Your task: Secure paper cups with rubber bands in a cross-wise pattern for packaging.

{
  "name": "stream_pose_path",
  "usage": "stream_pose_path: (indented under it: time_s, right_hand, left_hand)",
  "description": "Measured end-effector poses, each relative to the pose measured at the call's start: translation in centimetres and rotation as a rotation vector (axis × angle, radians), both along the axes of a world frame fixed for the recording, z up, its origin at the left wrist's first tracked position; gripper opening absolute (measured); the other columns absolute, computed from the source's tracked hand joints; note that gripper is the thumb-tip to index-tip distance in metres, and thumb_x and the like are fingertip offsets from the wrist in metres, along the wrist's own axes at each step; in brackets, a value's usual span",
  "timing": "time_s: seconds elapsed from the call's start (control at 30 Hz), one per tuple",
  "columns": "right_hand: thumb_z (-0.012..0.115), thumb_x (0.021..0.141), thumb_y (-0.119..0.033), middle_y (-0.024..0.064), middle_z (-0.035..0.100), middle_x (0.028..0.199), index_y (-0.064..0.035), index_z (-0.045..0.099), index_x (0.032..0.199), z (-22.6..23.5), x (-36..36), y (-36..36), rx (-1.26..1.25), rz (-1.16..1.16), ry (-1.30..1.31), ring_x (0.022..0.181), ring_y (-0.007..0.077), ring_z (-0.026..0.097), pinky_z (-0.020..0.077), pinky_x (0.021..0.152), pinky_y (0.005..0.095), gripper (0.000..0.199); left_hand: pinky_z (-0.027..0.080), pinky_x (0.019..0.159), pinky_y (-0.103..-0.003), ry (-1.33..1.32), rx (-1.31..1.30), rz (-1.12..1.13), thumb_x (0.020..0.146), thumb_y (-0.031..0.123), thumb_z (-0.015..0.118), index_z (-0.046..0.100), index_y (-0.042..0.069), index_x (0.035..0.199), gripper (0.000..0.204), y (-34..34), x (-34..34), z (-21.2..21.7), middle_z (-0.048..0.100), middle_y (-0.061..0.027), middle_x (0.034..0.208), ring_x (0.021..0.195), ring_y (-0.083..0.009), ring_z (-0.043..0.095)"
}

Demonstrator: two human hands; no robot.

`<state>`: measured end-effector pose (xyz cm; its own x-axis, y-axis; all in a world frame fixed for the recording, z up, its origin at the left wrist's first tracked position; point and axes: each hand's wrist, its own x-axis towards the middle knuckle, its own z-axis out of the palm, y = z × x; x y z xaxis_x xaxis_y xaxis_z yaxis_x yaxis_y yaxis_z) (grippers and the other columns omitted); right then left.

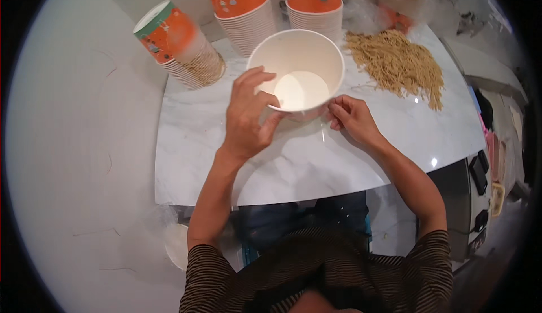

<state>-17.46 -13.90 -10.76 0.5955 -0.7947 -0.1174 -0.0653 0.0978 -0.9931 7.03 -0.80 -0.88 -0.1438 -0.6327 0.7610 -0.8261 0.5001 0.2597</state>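
A white paper tub (299,53) tilts toward me over the marble-patterned table, so its pale inside and round bottom show. My left hand (244,120) is closed on the near left part of its rim, with fingers reaching inside and thumb outside. At the near right side of the rim, my right hand (357,122) has its fingers curled together against the tub's outer wall. Whatever those fingertips pinch, if anything, is too small or hidden. Beyond it to the right lies a loose heap of thin tan cord-like strands (398,64).
Stacked orange and green paper tubs stand at the back: a left stack (166,36), a middle stack (240,2) and a right stack (315,8). Tan strands overlap the left stack's base. Clear plastic lies at the back right. The table (293,172) has a curved near edge.
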Motion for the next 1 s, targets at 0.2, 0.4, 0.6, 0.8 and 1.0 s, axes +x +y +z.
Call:
stream_pose_path:
  time_s: [0.2, 0.4, 0.6, 0.8, 1.0]
  right_hand:
    - [0.062, 0.105, -0.015, 0.0046, 0.071, 0.081, 0.0021, 0.071, 0.109, 0.7, 0.3, 1.4, -0.265, -0.010, 0.070, 0.066, 0.0098, 0.061, 0.0519, 0.063, 0.0287, 0.020]
    - [0.064, 0.103, -0.012, 0.0065, 0.072, 0.081, 0.0001, 0.073, 0.106, 0.0, 0.3, 1.7, -0.599, 0.010, 0.147, 0.071, 0.0123, 0.062, 0.0510, 0.067, 0.0306, 0.015]
    - [0.069, 0.096, -0.015, 0.0124, 0.076, 0.089, -0.0038, 0.074, 0.101, 0.8, -0.1, 2.0, -0.686, 0.054, 0.235, 0.082, 0.0320, 0.072, 0.0558, 0.075, 0.0416, 0.013]
    - [0.076, 0.090, -0.014, 0.0130, 0.076, 0.095, -0.0044, 0.076, 0.102, 2.6, -4.1, -3.2, -0.732, -0.004, 0.351, 0.088, 0.0274, 0.073, 0.0565, 0.080, 0.0399, 0.015]
    - [0.084, 0.083, -0.022, 0.0074, 0.075, 0.083, -0.0058, 0.079, 0.097, 2.1, -7.4, -11.0, -0.669, -0.022, 0.534, 0.074, 0.0208, 0.069, 0.0540, 0.073, 0.0368, 0.022]
  left_hand:
    - [0.047, 0.107, -0.052, -0.048, 0.071, 0.002, 0.079, 0.008, 0.083, 0.064, 0.005, 0.090, 0.022, 0.4, 1.5, 0.5, 0.065, -0.0190, 0.131, 0.131, -0.0441, 0.057]
    - [0.043, 0.112, -0.051, -0.020, 0.157, 0.057, 0.080, 0.002, 0.080, 0.062, 0.004, 0.093, 0.022, 0.9, 1.5, 0.1, 0.063, -0.0183, 0.138, 0.137, -0.0433, 0.054]
    - [0.041, 0.116, -0.050, 0.033, 0.168, 0.146, 0.086, 0.005, 0.079, 0.063, 0.004, 0.106, 0.026, 1.4, 0.4, -1.3, 0.061, -0.0169, 0.145, 0.139, -0.0407, 0.053]
    - [0.044, 0.111, -0.047, 0.068, -0.096, 0.198, 0.092, 0.002, 0.072, 0.064, 0.001, 0.113, 0.023, 1.6, 0.1, -2.7, 0.065, -0.0175, 0.132, 0.126, -0.0371, 0.059]
    - [0.051, 0.083, -0.038, 0.117, -0.233, 0.077, 0.092, -0.007, 0.066, 0.063, -0.001, 0.105, 0.014, 1.7, -1.5, -3.8, 0.066, -0.0134, 0.099, 0.088, -0.0287, 0.062]
